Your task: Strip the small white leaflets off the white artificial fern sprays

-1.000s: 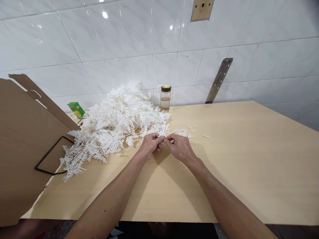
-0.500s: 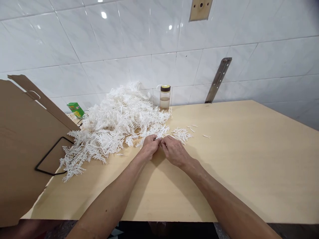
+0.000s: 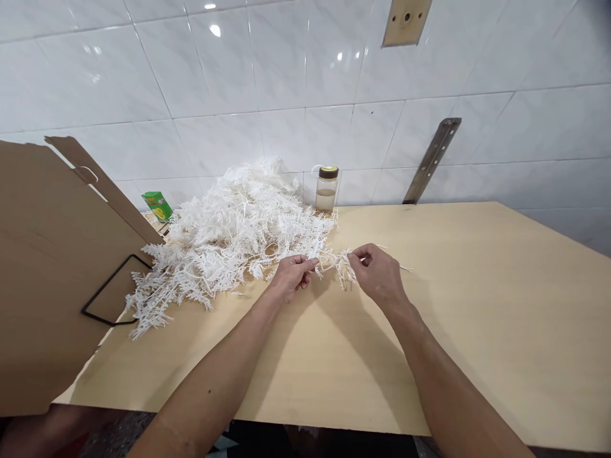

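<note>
A large heap of white branching plastic sprigs (image 3: 243, 229) lies on the light wooden table (image 3: 477, 305), left of centre. At the heap's lower right edge, my left hand (image 3: 292, 277) is closed, thumb and forefinger pinching a white sprig. My right hand (image 3: 378, 272) is to its right, thumb and forefinger pressed together at a small white sprig (image 3: 344, 270) that hangs between the hands. Some loose white bits lie behind and beside my right hand.
A jar with a dark lid (image 3: 326, 191) stands behind the heap by the tiled wall. A green box (image 3: 157, 206) is at the back left. Cardboard (image 3: 62, 254) rises at the left, with a black wire frame (image 3: 107, 286) against it. A metal bracket (image 3: 432, 162) leans on the wall.
My hands were together and are now apart, the right one having moved to the right. A white sprig now shows between them. The camera view has shifted slightly left.
</note>
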A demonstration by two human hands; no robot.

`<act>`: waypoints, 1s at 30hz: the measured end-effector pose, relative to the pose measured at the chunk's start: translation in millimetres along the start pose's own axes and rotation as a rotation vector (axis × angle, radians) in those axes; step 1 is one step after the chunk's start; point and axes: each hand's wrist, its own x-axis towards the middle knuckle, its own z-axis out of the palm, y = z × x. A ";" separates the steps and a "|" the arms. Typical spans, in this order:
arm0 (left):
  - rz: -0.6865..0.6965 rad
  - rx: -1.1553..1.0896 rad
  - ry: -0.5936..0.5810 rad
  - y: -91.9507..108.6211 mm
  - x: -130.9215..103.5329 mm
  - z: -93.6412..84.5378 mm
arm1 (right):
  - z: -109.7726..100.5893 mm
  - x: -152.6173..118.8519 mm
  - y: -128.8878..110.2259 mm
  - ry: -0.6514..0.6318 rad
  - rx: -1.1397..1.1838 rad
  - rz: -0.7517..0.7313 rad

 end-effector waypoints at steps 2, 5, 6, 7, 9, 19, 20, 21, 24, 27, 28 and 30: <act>-0.009 -0.014 0.005 -1.0 0.5 0.5 | -2.6 2.0 3.8 0.086 -0.068 -0.007; -0.010 -0.021 0.019 -0.3 -1.8 3.3 | 0.0 -1.2 0.7 0.145 -0.082 -0.115; -0.001 -0.021 0.026 0.3 -3.1 4.6 | 2.9 -3.8 -2.3 0.124 -0.058 -0.162; 0.012 -0.019 0.037 1.0 -4.4 5.9 | 6.8 -6.9 -5.9 0.081 -0.027 -0.207; 0.033 -0.011 0.069 2.3 -6.6 8.3 | 16.5 -13.8 -13.1 -0.032 0.002 -0.270; -0.009 -0.045 0.131 0.6 -8.2 14.0 | 39.5 -26.0 -16.4 -0.166 -0.208 -0.277; -0.013 -0.047 0.133 1.2 -8.6 14.7 | 39.4 -26.0 -16.6 -0.161 -0.217 -0.276; -0.012 -0.048 0.138 2.1 -9.2 15.4 | 39.5 -26.2 -17.2 -0.156 -0.223 -0.274; 0.010 -0.038 0.169 4.4 -11.8 17.5 | 41.2 -27.6 -21.2 -0.153 -0.228 -0.260; 0.076 0.014 0.217 3.7 -13.9 19.7 | 44.5 -28.9 -26.0 -0.177 -0.214 -0.225; 0.108 0.034 0.233 2.7 -14.2 20.6 | 45.7 -29.0 -27.2 -0.187 -0.200 -0.205; 0.186 0.048 0.249 0.4 -14.4 22.7 | 47.7 -28.3 -28.3 -0.206 -0.153 -0.141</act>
